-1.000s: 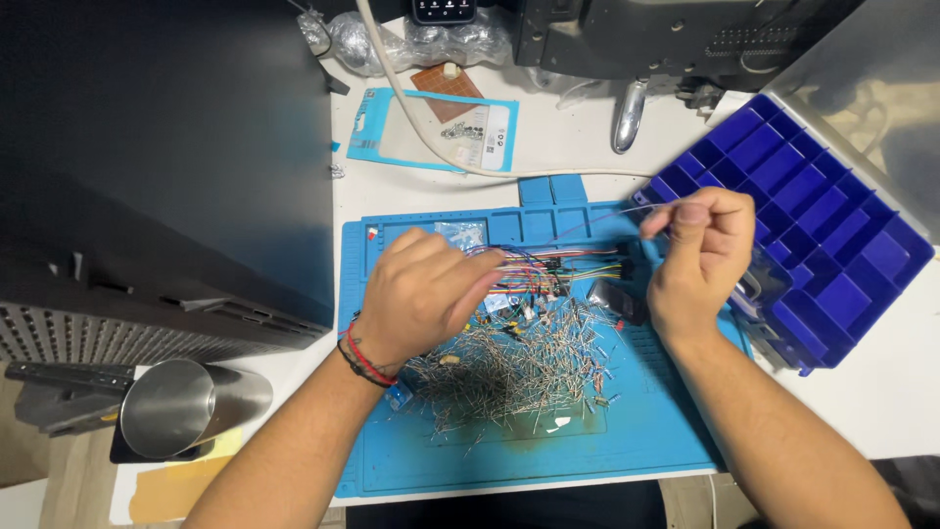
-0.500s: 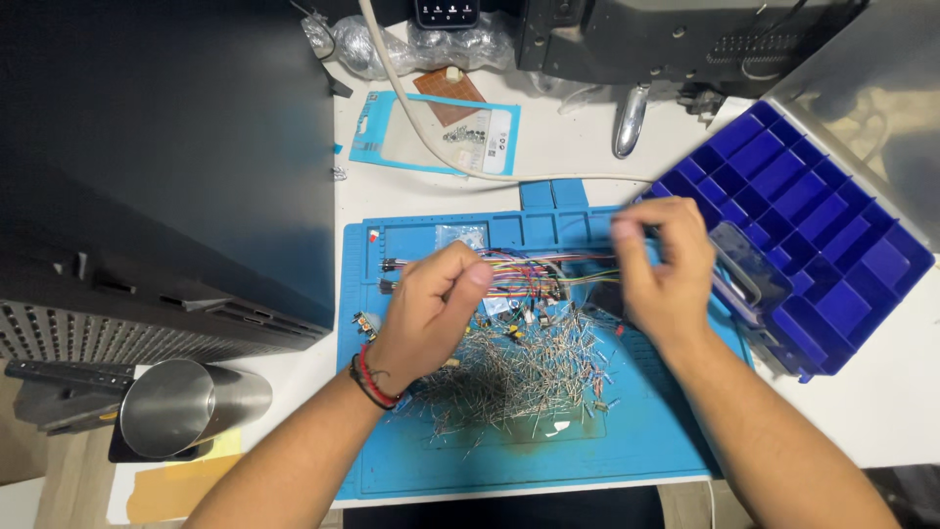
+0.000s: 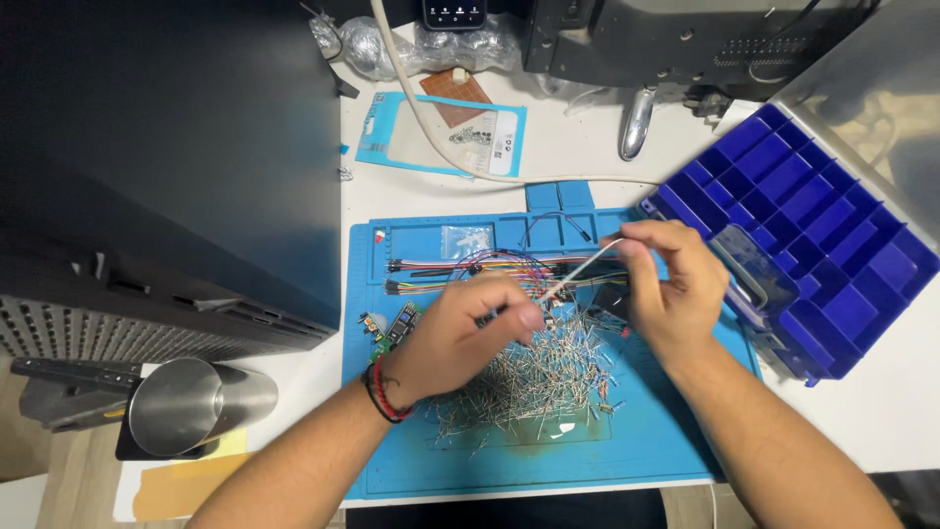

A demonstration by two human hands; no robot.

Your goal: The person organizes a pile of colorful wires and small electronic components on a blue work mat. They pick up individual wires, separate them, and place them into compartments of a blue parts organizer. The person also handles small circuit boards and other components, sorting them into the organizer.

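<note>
Fingers of both hands pinch one thin white lead [image 3: 586, 266] at frame centre, left hand [image 3: 460, 338] low, right hand [image 3: 666, 284] high. Pulling harder could snap it, or a wrist could scatter the loose component pile [image 3: 534, 377] across the blue mat [image 3: 627, 451].

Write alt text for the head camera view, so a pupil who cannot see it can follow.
Two bare hands, left hand and right hand, stretch a thin white wire between their fingertips above a pile of small wire-legged components on a blue work mat. A blue compartment box sits at right, a steel cup at left.
</note>
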